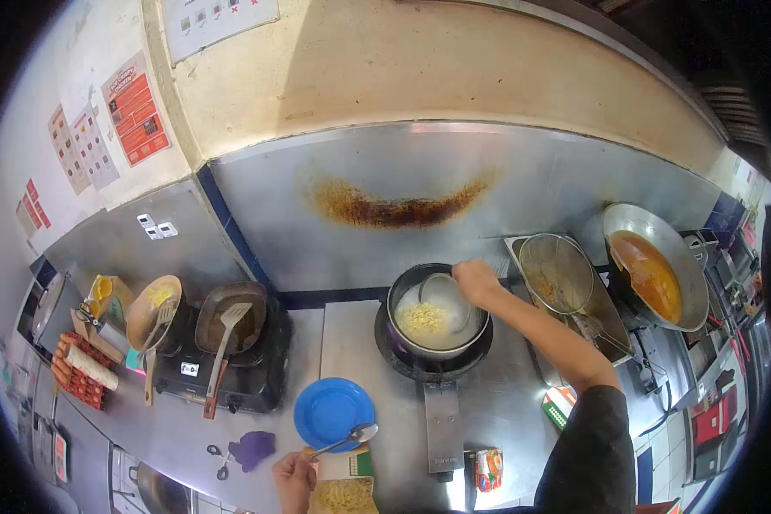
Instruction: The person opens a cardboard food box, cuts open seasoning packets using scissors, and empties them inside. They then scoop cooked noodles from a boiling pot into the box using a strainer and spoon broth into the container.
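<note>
My right hand reaches over the far right rim of a dark pot, its fingers closed on what looks like a ladle. The ladle's round grey bowl tilts inside the pot. Pale yellow pieces lie heaped in the pot's cloudy whitish liquid. Down at the front, my left hand pinches the handle of a metal spoon. The spoon's bowl is over the near right rim of a blue plastic bowl. Below it is an open pack of yellowish food.
A black stove at left bears two pans with spatulas. Scissors and a purple cloth lie in front. On the right are a mesh strainer over a metal tray and a large wok of orange-brown oil. A red packet lies near the front.
</note>
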`<action>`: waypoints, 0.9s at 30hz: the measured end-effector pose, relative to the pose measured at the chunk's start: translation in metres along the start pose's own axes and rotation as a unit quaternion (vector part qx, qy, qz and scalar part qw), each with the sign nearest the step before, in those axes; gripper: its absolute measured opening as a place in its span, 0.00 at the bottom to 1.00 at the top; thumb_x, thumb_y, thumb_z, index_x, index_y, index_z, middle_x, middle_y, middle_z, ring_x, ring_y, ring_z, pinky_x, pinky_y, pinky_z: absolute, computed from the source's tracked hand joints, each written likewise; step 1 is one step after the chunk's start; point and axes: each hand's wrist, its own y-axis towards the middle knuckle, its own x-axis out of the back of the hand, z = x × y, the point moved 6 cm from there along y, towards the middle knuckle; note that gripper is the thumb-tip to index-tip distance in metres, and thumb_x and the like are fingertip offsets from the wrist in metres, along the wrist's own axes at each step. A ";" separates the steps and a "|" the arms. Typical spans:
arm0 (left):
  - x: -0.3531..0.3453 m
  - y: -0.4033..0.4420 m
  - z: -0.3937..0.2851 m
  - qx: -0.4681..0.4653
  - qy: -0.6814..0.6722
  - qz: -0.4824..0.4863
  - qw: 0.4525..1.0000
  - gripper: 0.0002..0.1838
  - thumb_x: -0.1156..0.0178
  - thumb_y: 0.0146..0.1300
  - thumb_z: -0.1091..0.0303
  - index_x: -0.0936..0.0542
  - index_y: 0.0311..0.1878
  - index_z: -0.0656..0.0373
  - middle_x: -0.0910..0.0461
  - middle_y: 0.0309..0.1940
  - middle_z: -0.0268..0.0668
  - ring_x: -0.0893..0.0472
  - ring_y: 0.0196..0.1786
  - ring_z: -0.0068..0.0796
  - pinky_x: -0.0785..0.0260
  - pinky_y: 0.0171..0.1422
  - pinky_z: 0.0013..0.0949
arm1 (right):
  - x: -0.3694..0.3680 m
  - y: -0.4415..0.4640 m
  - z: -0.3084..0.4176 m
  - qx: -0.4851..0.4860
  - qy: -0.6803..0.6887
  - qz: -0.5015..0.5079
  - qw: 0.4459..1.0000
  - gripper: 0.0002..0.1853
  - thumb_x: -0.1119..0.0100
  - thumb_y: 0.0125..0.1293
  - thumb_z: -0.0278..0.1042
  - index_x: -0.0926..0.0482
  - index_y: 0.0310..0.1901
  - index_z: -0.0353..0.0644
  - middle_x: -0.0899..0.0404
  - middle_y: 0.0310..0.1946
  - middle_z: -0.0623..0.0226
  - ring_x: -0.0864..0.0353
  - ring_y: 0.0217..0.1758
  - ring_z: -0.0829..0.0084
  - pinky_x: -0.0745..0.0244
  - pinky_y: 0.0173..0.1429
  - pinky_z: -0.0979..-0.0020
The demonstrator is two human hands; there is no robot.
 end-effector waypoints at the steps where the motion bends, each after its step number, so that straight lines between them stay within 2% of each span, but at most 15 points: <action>1: -0.001 0.002 -0.002 -0.019 -0.007 0.000 1.000 0.13 0.41 0.70 0.65 0.20 0.31 0.64 0.30 0.12 0.30 0.37 0.13 0.17 0.49 0.17 0.26 | 0.004 -0.002 0.005 -0.003 -0.055 -0.029 0.998 0.07 0.42 0.57 0.26 0.15 0.32 0.36 0.16 0.33 0.41 0.14 0.39 0.45 0.17 0.47 0.54; 5: -0.003 0.003 -0.007 -0.024 -0.031 -0.004 0.999 0.14 0.40 0.70 0.64 0.20 0.31 0.63 0.31 0.12 0.30 0.36 0.13 0.17 0.49 0.17 0.26 | -0.003 -0.008 0.006 0.016 -0.058 -0.010 0.998 0.06 0.42 0.58 0.27 0.15 0.31 0.37 0.17 0.32 0.40 0.14 0.42 0.45 0.18 0.48 0.52; 7: -0.002 0.000 -0.002 -0.014 -0.013 0.002 1.000 0.14 0.40 0.71 0.64 0.21 0.31 0.63 0.31 0.12 0.30 0.36 0.12 0.18 0.49 0.17 0.26 | 0.001 -0.015 0.003 -0.033 -0.028 0.046 0.998 0.07 0.43 0.57 0.26 0.15 0.32 0.36 0.17 0.33 0.40 0.14 0.42 0.45 0.18 0.49 0.51; 10: 0.001 -0.005 0.009 0.016 -0.031 -0.012 0.999 0.14 0.40 0.71 0.64 0.22 0.30 0.62 0.31 0.12 0.30 0.36 0.12 0.18 0.49 0.17 0.26 | -0.031 -0.015 -0.009 -0.032 -0.015 0.004 0.999 0.07 0.42 0.57 0.26 0.16 0.31 0.34 0.17 0.33 0.41 0.14 0.40 0.45 0.18 0.48 0.51; 14: 0.009 -0.011 0.008 0.023 -0.066 -0.020 0.997 0.13 0.41 0.71 0.65 0.22 0.30 0.62 0.31 0.12 0.30 0.36 0.12 0.18 0.48 0.17 0.26 | 0.020 -0.009 0.001 -0.041 -0.046 0.011 0.998 0.06 0.42 0.56 0.26 0.16 0.31 0.34 0.16 0.32 0.42 0.14 0.39 0.44 0.18 0.47 0.51; 17: 0.019 -0.012 0.012 0.023 -0.062 -0.042 0.997 0.13 0.40 0.71 0.65 0.22 0.30 0.62 0.31 0.12 0.30 0.37 0.12 0.18 0.49 0.16 0.25 | 0.044 -0.017 0.015 0.007 -0.090 -0.021 0.996 0.06 0.41 0.56 0.26 0.17 0.32 0.35 0.16 0.31 0.43 0.14 0.38 0.46 0.17 0.46 0.52; 19: 0.018 -0.009 0.010 0.006 -0.052 -0.031 0.998 0.13 0.40 0.71 0.64 0.21 0.31 0.62 0.32 0.11 0.30 0.37 0.11 0.17 0.49 0.16 0.24 | 0.046 -0.028 0.038 0.133 -0.122 -0.047 0.982 0.05 0.40 0.56 0.26 0.18 0.33 0.35 0.16 0.29 0.44 0.13 0.36 0.49 0.16 0.43 0.54; 23: 0.013 -0.005 0.012 0.017 -0.054 -0.020 0.998 0.14 0.41 0.71 0.64 0.21 0.31 0.62 0.32 0.11 0.30 0.37 0.11 0.17 0.50 0.16 0.24 | 0.025 -0.038 0.048 0.118 -0.125 -0.009 0.985 0.05 0.40 0.56 0.25 0.19 0.34 0.34 0.16 0.29 0.45 0.12 0.35 0.52 0.16 0.41 0.56; 27: 0.005 -0.010 0.010 0.031 -0.047 -0.010 0.998 0.14 0.41 0.71 0.64 0.21 0.31 0.62 0.32 0.11 0.30 0.37 0.12 0.17 0.49 0.16 0.25 | 0.009 -0.025 0.036 0.040 -0.074 0.004 0.996 0.07 0.41 0.55 0.24 0.17 0.35 0.34 0.16 0.29 0.44 0.13 0.36 0.48 0.16 0.42 0.54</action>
